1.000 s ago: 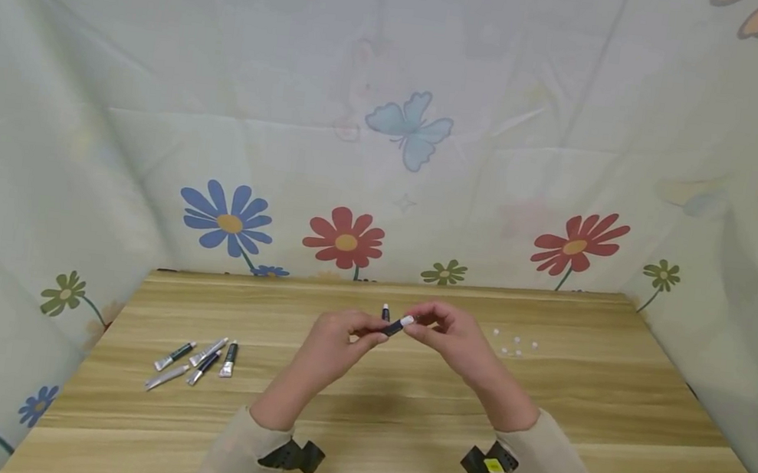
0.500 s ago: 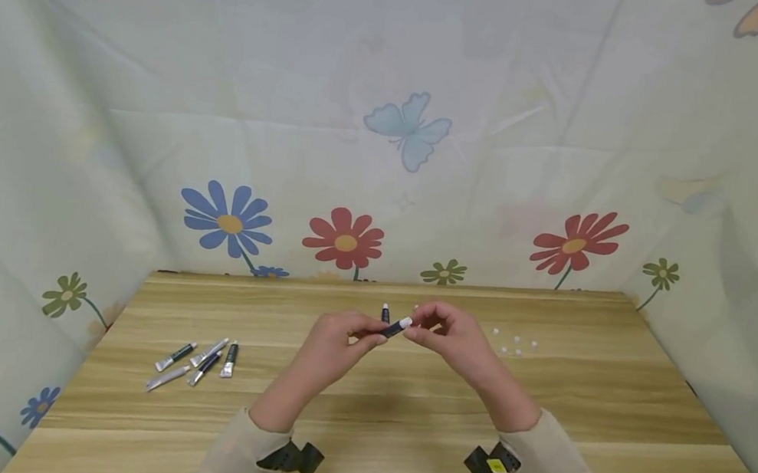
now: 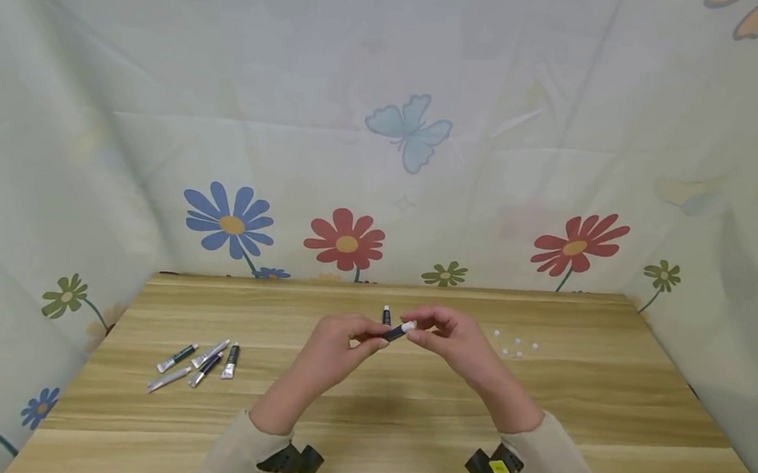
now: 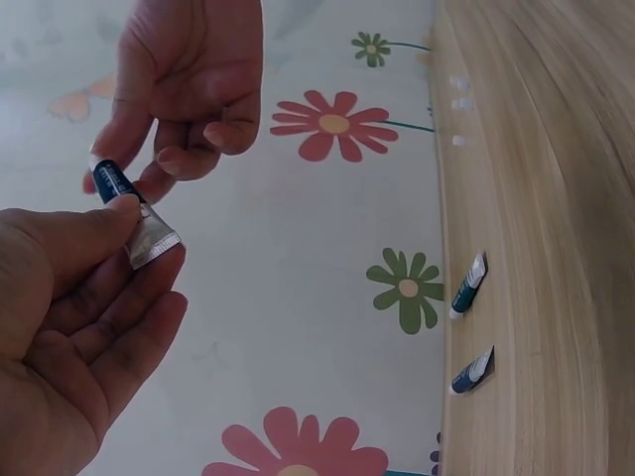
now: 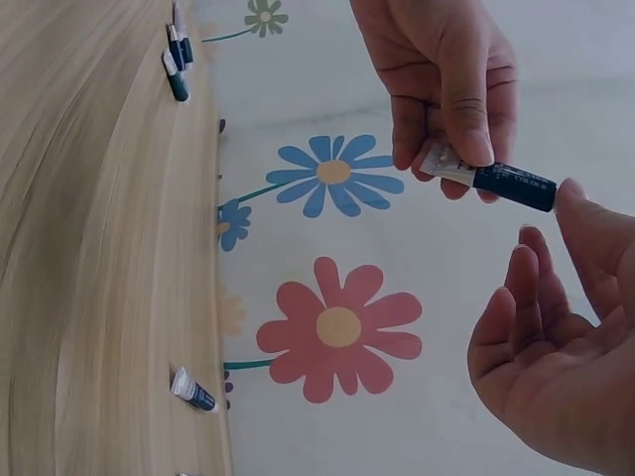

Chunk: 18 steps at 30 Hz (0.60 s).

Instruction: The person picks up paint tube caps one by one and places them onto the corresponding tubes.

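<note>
My left hand (image 3: 336, 344) pinches a small paint tube (image 5: 514, 186) between thumb and fingers, above the table. The tube has a dark blue label, a flat silver crimped end (image 4: 154, 241) and a white cap (image 3: 408, 326). My right hand (image 3: 461, 345) has its thumb and forefinger at the cap, pinching it; in the right wrist view the thumb mostly hides the cap. The other right fingers are loosely bent, away from the tube. Behind my hands, another dark tube (image 3: 387, 314) lies on the table. The left wrist view shows a green-labelled tube (image 4: 469, 286) near it.
Several paint tubes (image 3: 204, 368) lie in a loose group on the left of the wooden table (image 3: 356, 450). On the right, several tiny white pieces (image 3: 517, 342) are scattered. A flower-printed cloth (image 3: 278, 141) hangs behind the table's back edge.
My right thumb and forefinger have shifted slightly about the cap. The left hand and tube have stayed almost in place; the view has tilted a little.
</note>
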Available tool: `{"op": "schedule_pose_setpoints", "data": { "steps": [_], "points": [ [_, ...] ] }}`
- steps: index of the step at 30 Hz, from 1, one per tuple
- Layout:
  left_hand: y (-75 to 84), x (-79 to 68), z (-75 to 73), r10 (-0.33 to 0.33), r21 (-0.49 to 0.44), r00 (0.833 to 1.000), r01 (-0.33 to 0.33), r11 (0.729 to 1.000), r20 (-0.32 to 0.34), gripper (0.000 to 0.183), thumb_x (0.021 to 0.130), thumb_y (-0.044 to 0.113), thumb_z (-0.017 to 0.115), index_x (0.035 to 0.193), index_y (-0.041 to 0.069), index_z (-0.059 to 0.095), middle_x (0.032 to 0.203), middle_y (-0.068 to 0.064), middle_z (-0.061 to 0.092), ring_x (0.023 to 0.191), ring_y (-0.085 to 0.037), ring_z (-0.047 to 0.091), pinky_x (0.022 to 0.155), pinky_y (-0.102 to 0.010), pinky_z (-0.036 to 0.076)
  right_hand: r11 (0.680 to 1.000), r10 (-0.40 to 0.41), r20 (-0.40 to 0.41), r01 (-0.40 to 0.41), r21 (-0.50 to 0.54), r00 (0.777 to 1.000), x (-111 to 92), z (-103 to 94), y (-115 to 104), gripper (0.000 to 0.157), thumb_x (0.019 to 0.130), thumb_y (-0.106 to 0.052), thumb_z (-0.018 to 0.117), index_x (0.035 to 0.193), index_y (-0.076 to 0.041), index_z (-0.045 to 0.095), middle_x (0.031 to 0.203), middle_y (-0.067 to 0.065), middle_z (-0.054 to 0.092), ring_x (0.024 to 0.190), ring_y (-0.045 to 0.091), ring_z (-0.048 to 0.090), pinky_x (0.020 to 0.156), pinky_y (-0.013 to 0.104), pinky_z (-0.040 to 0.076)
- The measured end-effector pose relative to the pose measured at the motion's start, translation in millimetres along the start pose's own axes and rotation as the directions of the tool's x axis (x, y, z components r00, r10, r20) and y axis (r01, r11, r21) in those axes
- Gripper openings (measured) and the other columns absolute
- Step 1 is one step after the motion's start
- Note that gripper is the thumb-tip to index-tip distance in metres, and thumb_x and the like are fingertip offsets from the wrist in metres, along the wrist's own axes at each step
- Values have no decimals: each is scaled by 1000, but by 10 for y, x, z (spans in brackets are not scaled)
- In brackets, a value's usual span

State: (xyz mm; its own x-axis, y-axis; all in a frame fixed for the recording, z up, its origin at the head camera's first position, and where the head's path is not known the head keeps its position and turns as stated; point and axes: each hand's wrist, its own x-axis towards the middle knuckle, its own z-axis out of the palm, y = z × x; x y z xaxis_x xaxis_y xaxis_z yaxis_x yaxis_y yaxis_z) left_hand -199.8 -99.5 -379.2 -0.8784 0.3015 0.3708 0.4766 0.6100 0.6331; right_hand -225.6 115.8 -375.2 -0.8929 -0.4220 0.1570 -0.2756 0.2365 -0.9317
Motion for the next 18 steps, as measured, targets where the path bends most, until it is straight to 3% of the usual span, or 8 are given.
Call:
{"op": "schedule_pose_setpoints", "data": {
  "steps": [5,11,18],
  "points": [
    [18,5,36,12,17,1000,-12,1000,-9,15,91,8,75,105,4,79,98,-9,79,89,-22,75,76,-31,62,1000,13,-62,-12,26,998,19,59,15,21,99,-10,66,112,6,69,116,23,69,95,16,60,84,25,53],
    [44,35,76,35,63,999,-32,997,-39,16,92,8,75,106,2,78,95,-10,79,86,-22,74,79,-41,62,997,73,-128,-69,36,989,37,95,-11,20,98,-11,68,110,4,69,109,16,72,91,16,59,83,28,51],
    [8,53,30,-14,40,999,15,999,-43,16,91,10,76,105,4,78,95,-9,79,85,-22,75,73,-34,61,997,81,-104,-80,15,991,19,38,13,29,98,-15,69,123,-1,69,113,16,72,91,15,60,81,25,52]
  ]
}}
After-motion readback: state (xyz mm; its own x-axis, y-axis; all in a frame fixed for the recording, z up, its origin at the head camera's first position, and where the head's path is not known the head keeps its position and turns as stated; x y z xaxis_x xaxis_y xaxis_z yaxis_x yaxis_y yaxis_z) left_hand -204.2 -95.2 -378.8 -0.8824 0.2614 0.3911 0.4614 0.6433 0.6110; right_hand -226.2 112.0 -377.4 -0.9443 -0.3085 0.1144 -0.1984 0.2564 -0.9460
